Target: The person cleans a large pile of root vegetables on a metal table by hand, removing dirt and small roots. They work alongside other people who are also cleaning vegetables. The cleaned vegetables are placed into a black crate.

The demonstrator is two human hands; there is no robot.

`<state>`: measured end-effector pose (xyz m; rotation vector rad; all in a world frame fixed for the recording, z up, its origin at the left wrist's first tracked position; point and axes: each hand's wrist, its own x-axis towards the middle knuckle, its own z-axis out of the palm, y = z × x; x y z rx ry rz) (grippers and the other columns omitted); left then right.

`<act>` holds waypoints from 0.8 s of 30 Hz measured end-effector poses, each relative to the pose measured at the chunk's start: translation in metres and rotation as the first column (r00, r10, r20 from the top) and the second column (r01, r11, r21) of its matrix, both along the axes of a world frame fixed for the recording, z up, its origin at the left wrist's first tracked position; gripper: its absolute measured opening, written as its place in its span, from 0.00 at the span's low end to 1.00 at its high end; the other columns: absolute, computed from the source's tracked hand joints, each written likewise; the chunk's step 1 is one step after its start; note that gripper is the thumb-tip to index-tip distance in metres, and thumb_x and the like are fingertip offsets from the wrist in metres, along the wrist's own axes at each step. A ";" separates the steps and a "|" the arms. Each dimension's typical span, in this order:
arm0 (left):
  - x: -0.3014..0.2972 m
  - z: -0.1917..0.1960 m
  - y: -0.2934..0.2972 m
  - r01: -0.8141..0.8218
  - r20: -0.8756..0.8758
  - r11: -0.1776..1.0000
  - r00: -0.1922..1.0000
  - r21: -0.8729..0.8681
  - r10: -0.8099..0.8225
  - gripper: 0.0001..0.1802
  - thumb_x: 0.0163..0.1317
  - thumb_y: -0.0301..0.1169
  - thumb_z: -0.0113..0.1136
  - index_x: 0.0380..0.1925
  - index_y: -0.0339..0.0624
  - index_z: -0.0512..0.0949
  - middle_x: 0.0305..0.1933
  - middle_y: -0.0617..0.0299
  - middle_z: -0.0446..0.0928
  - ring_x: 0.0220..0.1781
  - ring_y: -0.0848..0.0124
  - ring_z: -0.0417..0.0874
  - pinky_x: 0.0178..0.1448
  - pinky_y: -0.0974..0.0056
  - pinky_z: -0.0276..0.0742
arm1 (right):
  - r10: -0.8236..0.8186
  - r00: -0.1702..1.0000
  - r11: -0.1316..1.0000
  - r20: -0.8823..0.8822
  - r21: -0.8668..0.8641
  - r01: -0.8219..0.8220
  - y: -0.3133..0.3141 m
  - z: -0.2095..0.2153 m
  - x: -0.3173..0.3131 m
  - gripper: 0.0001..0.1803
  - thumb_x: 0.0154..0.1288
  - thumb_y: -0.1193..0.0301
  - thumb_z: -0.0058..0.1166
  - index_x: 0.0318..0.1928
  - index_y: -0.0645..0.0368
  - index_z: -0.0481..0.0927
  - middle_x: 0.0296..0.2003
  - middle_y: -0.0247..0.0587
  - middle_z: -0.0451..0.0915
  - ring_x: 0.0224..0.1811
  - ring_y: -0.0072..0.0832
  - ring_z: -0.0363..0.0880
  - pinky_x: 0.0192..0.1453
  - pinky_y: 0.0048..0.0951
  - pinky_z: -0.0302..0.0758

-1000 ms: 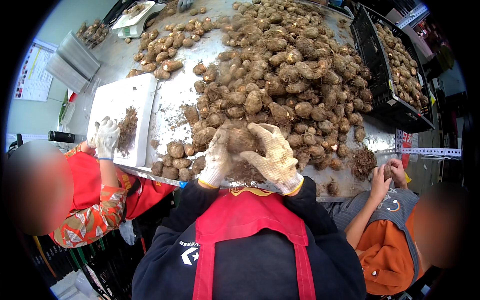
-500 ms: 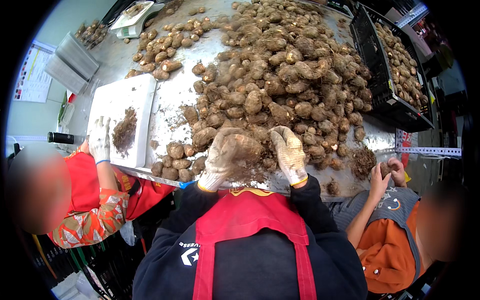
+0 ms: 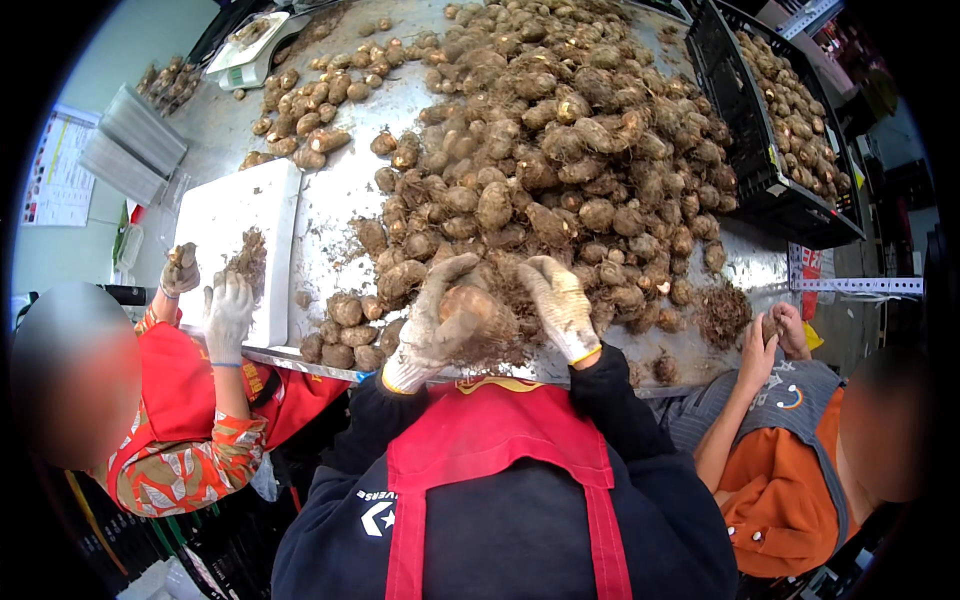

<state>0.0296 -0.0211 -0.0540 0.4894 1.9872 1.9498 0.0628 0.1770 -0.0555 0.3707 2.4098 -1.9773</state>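
My left hand (image 3: 432, 325), in a dirty white knit glove, is closed around a large round brown taro (image 3: 480, 312). Its skin shows pale rings. My right hand (image 3: 560, 308), gloved too, lies just right of the taro with its fingers stretched forward, holding nothing that I can see. Loose root fibres and soil (image 3: 490, 352) lie beneath the held taro. A big heap of hairy taros (image 3: 560, 150) spreads across the metal table beyond both hands. Several cleaner taros (image 3: 345, 335) sit beside my left wrist.
At left a co-worker's gloved hands (image 3: 228, 310) are over a white board (image 3: 210, 215) with brown debris. Another person's bare hands (image 3: 770, 335) hold a taro at right. A black crate (image 3: 745, 120) of taros, a scale (image 3: 245, 60) and a smaller taro pile (image 3: 320, 100) stand farther back.
The taro in my left hand has turned, showing more bare skin. My right hand has shifted slightly left. The left co-worker now lifts a taro beside the white board.
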 end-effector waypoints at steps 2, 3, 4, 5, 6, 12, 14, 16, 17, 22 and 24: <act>-0.002 0.004 -0.001 0.034 0.005 0.999 0.999 -0.008 -0.034 0.48 0.57 0.59 0.65 0.65 0.33 0.64 0.55 0.58 0.71 0.59 0.69 0.72 0.64 0.64 0.69 | 0.019 0.999 0.999 0.050 -0.041 -0.017 0.008 0.002 0.002 0.15 0.72 0.66 0.53 0.51 0.63 0.79 0.44 0.43 0.81 0.47 0.31 0.79 0.51 0.29 0.76; -0.003 0.000 -0.003 0.023 0.003 0.999 1.000 -0.023 -0.022 0.47 0.57 0.59 0.65 0.65 0.34 0.65 0.56 0.58 0.71 0.59 0.69 0.72 0.64 0.64 0.69 | 0.056 0.998 0.996 0.041 -0.071 -0.053 0.011 0.011 0.003 0.15 0.71 0.66 0.54 0.52 0.63 0.79 0.45 0.43 0.81 0.48 0.30 0.79 0.52 0.29 0.76; -0.004 -0.007 -0.005 0.011 0.000 0.999 1.000 -0.038 -0.011 0.47 0.57 0.59 0.65 0.65 0.34 0.65 0.56 0.58 0.71 0.59 0.69 0.72 0.64 0.64 0.69 | 0.086 0.994 0.989 0.060 -0.129 -0.078 0.008 0.021 0.004 0.15 0.71 0.67 0.55 0.52 0.63 0.79 0.46 0.43 0.81 0.48 0.30 0.79 0.53 0.29 0.76; -0.004 -0.012 -0.004 -0.001 -0.005 0.999 1.000 -0.047 0.001 0.46 0.58 0.59 0.64 0.65 0.34 0.65 0.57 0.57 0.71 0.59 0.69 0.72 0.64 0.64 0.69 | 0.118 0.990 0.978 0.075 -0.181 -0.102 0.003 0.033 0.005 0.15 0.70 0.68 0.56 0.53 0.63 0.79 0.46 0.43 0.81 0.49 0.30 0.79 0.53 0.30 0.76; -0.003 -0.004 0.001 -0.047 -0.048 0.992 0.998 -0.118 0.042 0.41 0.63 0.57 0.61 0.64 0.35 0.66 0.58 0.57 0.71 0.60 0.69 0.72 0.64 0.64 0.69 | 0.150 0.985 0.964 0.088 -0.233 -0.126 -0.002 0.043 0.006 0.16 0.69 0.69 0.57 0.53 0.63 0.79 0.47 0.43 0.81 0.49 0.30 0.79 0.54 0.30 0.76; -0.003 -0.002 0.008 -0.125 0.147 0.991 0.981 -0.037 0.129 0.27 0.71 0.48 0.54 0.59 0.38 0.71 0.56 0.60 0.74 0.57 0.71 0.73 0.62 0.64 0.70 | 0.107 0.993 0.992 -0.058 -0.055 -0.110 -0.015 0.044 0.010 0.14 0.63 0.74 0.62 0.49 0.65 0.80 0.44 0.46 0.80 0.49 0.33 0.80 0.53 0.31 0.76; 0.002 0.000 0.005 -0.122 0.414 0.988 0.908 0.094 0.073 0.22 0.72 0.45 0.53 0.56 0.40 0.73 0.51 0.64 0.75 0.53 0.74 0.74 0.57 0.67 0.72 | 0.077 0.995 0.996 -0.064 -0.042 -0.080 -0.011 0.026 0.007 0.13 0.64 0.74 0.61 0.47 0.65 0.81 0.43 0.47 0.80 0.48 0.34 0.80 0.52 0.31 0.76; 0.002 -0.012 0.003 -0.192 0.491 0.969 0.866 0.153 0.094 0.21 0.71 0.45 0.54 0.56 0.42 0.73 0.51 0.60 0.78 0.47 0.69 0.80 0.46 0.66 0.76 | 0.069 0.997 0.994 -0.029 0.081 -0.066 -0.008 0.018 0.008 0.12 0.66 0.70 0.59 0.46 0.65 0.81 0.42 0.49 0.81 0.46 0.37 0.80 0.51 0.32 0.75; 0.000 -0.018 0.004 -0.225 0.530 0.957 0.842 0.183 0.097 0.21 0.71 0.44 0.55 0.56 0.43 0.73 0.51 0.59 0.79 0.44 0.66 0.82 0.40 0.65 0.79 | 0.049 0.998 0.994 -0.025 0.100 -0.046 -0.007 0.015 0.007 0.12 0.67 0.70 0.58 0.46 0.65 0.81 0.42 0.49 0.81 0.46 0.37 0.80 0.51 0.33 0.75; -0.002 -0.022 0.005 -0.423 0.799 0.805 0.592 0.417 -0.103 0.21 0.70 0.45 0.55 0.58 0.48 0.72 0.47 0.53 0.83 0.36 0.55 0.87 0.25 0.63 0.82 | 0.007 0.995 0.994 -0.104 0.112 0.005 0.007 -0.014 0.011 0.13 0.68 0.68 0.56 0.47 0.64 0.81 0.42 0.50 0.81 0.47 0.40 0.79 0.52 0.36 0.75; -0.004 -0.018 0.005 -0.447 0.832 0.812 0.549 0.374 -0.081 0.22 0.71 0.45 0.54 0.60 0.49 0.71 0.48 0.53 0.83 0.36 0.57 0.87 0.25 0.66 0.82 | 0.011 0.990 0.999 -0.144 0.032 -0.006 0.003 -0.002 0.011 0.15 0.67 0.68 0.57 0.49 0.63 0.81 0.45 0.49 0.80 0.48 0.41 0.79 0.54 0.38 0.75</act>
